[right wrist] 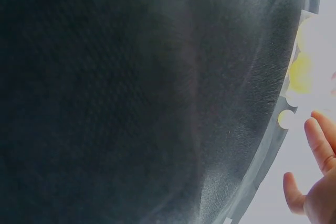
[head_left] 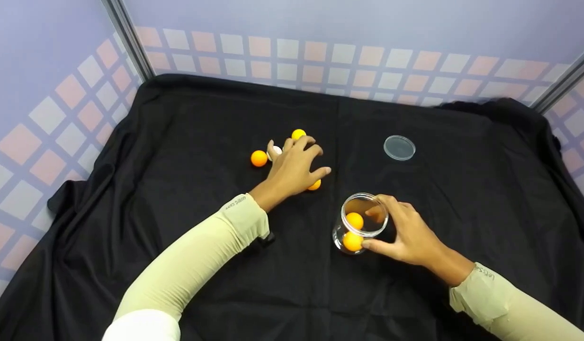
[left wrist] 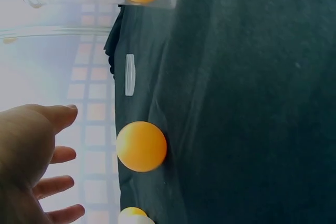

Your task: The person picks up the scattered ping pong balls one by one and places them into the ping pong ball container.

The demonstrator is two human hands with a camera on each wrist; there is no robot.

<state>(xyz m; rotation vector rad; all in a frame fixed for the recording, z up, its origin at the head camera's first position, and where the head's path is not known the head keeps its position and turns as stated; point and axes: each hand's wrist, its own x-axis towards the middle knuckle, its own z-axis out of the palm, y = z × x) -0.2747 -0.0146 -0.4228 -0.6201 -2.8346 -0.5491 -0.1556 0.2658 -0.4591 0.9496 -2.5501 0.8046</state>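
My left hand (head_left: 294, 166) hovers over a loose group of table-tennis balls with its fingers spread, holding nothing. Around it lie an orange ball (head_left: 259, 158), a white ball (head_left: 275, 151), a yellow ball (head_left: 299, 134) and another orange ball (head_left: 314, 185), partly hidden by the hand. In the left wrist view, an orange ball (left wrist: 142, 146) rests on the cloth, apart from the fingers. My right hand (head_left: 405, 232) grips a clear, lidless jar (head_left: 338, 234) from its right side, thumb in front and fingers behind. Two orange balls (head_left: 353, 241) are inside the jar.
A clear round lid (head_left: 399, 148) lies flat on the right, beyond the jar. Black cloth (head_left: 216, 128) with folds covers the table. Panels with a pattern of pink and white squares (head_left: 315, 52) stand along the back and sides.
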